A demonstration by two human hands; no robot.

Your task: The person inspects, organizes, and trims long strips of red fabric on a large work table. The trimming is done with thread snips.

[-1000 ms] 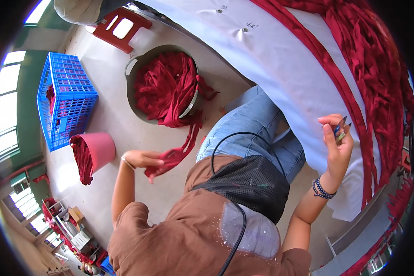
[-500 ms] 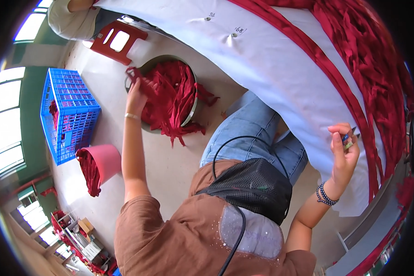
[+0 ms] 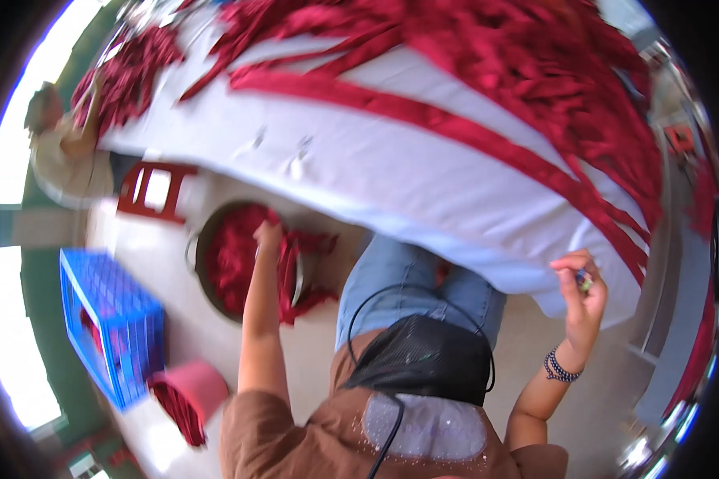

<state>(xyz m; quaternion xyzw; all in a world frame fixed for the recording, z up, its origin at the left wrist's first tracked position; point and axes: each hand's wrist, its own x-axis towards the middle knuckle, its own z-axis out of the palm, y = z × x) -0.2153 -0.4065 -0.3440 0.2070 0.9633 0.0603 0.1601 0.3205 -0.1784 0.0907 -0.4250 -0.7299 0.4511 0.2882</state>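
My left hand [image 3: 269, 233] is over the right part of a round metal tub [image 3: 208, 281] heaped with red cloth strips [image 3: 236, 259]. Its fingers are smeared by motion and red cloth lies right around them, so whether it holds a strip cannot be made out. Raised beside the near right edge of the white-covered table [image 3: 423, 191], my right hand [image 3: 583, 287] has its fingers curled round a small blue and yellow-green tool [image 3: 585, 281], mostly hidden in the palm. Long red strips [image 3: 423, 116] lie along the table, beyond that hand.
A large red cloth pile [image 3: 527, 72] covers the table's far right. Left of the tub are a red plastic stool [image 3: 153, 191], a blue crate [image 3: 128, 327] and a pink bucket [image 3: 196, 387] with red cloth. Another person [image 3: 72, 156] works at the far left, by more red cloth.
My left hand has moved from the tub's left side, where it held a red strip, to its right part. The view has tilted up, showing more table. The right hand keeps its tool.
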